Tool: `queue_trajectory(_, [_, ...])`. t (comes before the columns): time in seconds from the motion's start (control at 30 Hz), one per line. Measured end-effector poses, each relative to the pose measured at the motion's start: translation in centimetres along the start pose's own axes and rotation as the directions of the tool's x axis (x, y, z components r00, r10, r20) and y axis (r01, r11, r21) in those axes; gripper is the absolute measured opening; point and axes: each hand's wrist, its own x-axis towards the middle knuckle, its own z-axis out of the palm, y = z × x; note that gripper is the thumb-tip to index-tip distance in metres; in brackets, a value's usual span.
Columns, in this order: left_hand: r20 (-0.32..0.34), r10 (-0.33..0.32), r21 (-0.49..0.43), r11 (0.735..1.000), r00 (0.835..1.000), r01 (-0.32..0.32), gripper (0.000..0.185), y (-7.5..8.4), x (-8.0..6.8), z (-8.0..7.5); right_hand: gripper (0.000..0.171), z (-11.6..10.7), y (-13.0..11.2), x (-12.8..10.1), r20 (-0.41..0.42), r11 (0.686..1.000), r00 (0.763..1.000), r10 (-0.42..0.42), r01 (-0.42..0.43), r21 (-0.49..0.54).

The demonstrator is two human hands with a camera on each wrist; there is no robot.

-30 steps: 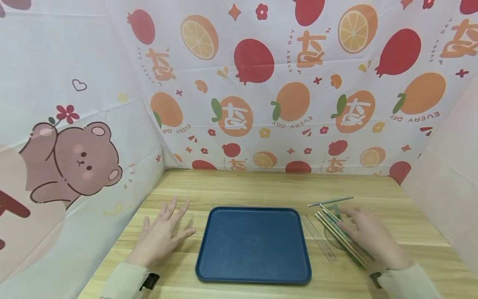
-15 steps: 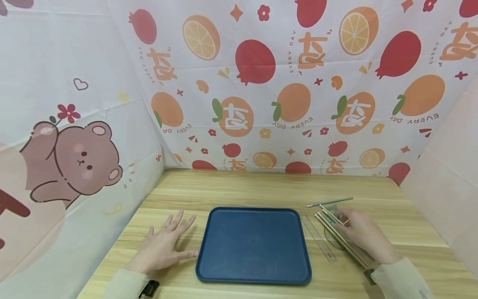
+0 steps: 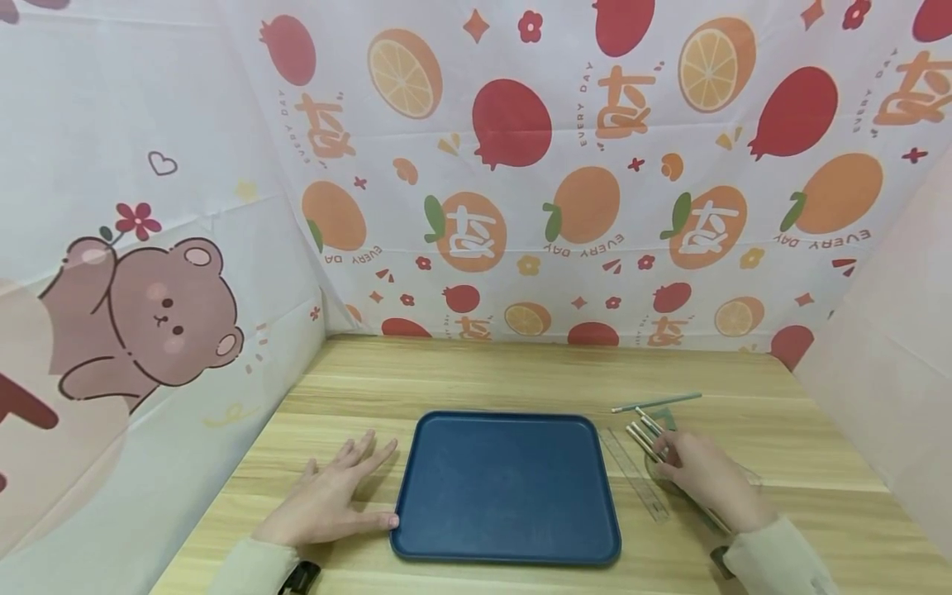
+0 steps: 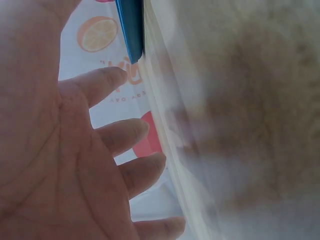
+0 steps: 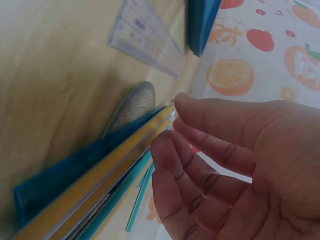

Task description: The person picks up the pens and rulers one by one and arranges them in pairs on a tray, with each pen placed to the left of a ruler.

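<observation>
My right hand is over a bunch of pencils to the right of the blue tray. In the right wrist view, its thumb and bent fingertips come right up to the yellow pencils, with a gap between thumb and fingers. Green pencils lie beside them. Beneath the bunch are a dark teal, flat-edged piece and a clear rounded piece resembling a protractor. My left hand has its fingers spread at the tray's left side, thumb tip at the rim.
A clear ruler lies between the tray and the pencils. One green pencil lies apart behind the bunch, near a translucent green corner. Patterned cloth screens the table's back and sides.
My right hand has shifted left and nearer to me over the pencils, its fingers drawing together. My left hand has moved right, bringing its thumb to the tray's rim. The pencils look unmoved.
</observation>
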Motion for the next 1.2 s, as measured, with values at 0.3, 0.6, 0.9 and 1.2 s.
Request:
queue_trajectory(0.3, [0.092, 0.049, -0.082, 0.996, 0.995, -0.042, 0.118, -1.3, 1.2, 0.3, 0.017, 0.6, 0.2, -0.2, -0.024, 0.998, 0.999, 0.037, -0.038, -0.053])
queue_trajectory(0.6, [0.144, 0.051, -0.123, 0.992, 0.988, -0.033, 0.119, -1.6, 1.6, 0.4, 0.020, 1.0, 0.4, -0.5, -0.044, 0.996, 0.998, 0.040, -0.044, -0.083])
queue_trajectory(0.9, [0.162, 0.063, -0.148, 0.988, 0.985, -0.039, 0.113, -1.7, 1.5, 0.6, 0.020, 1.0, 0.4, -0.4, -0.040, 0.992, 0.998, 0.054, -0.058, -0.115])
queue_trajectory(1.2, [0.162, 0.080, -0.165, 0.985, 0.984, -0.052, 0.109, -1.6, 1.7, 0.7, 0.017, 1.2, 0.6, -0.3, -0.057, 0.989, 0.998, 0.038, -0.046, -0.144])
